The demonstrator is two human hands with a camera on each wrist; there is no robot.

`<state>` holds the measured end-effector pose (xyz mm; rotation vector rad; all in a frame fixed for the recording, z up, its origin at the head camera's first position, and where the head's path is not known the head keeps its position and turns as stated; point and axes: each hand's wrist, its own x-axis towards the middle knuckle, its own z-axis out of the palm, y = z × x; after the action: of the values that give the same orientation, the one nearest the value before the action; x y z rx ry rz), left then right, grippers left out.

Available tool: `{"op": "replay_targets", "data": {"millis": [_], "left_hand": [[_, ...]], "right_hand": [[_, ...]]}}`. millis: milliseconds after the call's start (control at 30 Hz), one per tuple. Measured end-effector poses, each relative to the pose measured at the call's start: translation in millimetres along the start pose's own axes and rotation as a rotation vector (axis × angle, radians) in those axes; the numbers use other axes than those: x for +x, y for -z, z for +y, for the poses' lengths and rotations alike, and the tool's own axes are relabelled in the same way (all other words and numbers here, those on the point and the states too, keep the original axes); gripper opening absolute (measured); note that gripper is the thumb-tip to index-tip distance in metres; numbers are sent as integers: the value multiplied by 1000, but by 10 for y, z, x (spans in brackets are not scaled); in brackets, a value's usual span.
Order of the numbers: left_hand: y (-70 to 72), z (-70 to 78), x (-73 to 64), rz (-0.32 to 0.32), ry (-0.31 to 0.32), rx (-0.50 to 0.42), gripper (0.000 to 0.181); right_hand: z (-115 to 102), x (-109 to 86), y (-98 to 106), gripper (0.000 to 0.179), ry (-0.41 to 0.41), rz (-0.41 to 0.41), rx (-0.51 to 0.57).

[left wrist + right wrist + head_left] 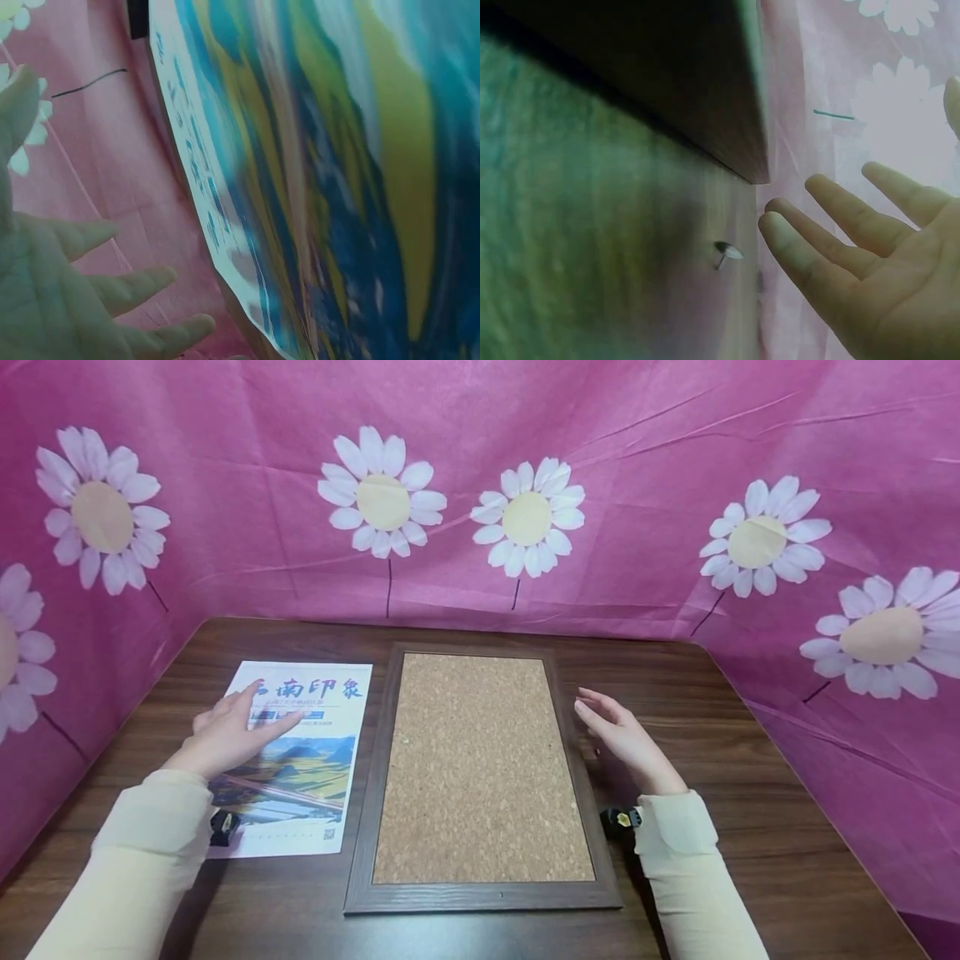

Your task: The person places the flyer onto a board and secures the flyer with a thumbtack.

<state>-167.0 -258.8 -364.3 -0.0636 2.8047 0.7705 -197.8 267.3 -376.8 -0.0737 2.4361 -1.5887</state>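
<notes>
A printed poster (307, 777) with a landscape picture and purple Chinese lettering lies flat on the left of the table. Over its left side hovers my left hand (228, 735), fingers spread and holding nothing; in the left wrist view the palm (45, 292) is apart from the paper. A cork board (480, 768) in a dark brown frame lies in the middle. Just past its right edge is my right hand (622, 739), with fingers extended and nothing held. Below those fingers, a metal thumbtack (727, 251) is on the table beside the frame, seen in the right wrist view.
The wooden table (757, 827) has its far edge against a pink cloth (465, 593) printed with white daisies, which also hangs along both sides. Tiny marks or pins show on the cork near its left and right edges. Each wrist wears a small black device.
</notes>
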Motion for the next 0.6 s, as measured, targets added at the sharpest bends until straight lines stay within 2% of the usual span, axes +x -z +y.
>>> {"op": "replay_targets", "data": {"millis": [100, 233, 333, 467, 600], "left_hand": [[12, -62, -14, -10, 8, 32, 111], [16, -131, -28, -11, -20, 63, 111], [26, -167, -40, -33, -19, 65, 114], [44, -206, -59, -83, 19, 59, 120], [50, -267, -83, -103, 66, 45, 125]], "right_hand": [[41, 6, 0, 66, -18, -24, -7], [101, 15, -3, 65, -29, -62, -16], [135, 28, -4, 63, -15, -71, -29], [160, 45, 8, 63, 6, -79, -57], [180, 54, 20, 65, 21, -97, -101]]}}
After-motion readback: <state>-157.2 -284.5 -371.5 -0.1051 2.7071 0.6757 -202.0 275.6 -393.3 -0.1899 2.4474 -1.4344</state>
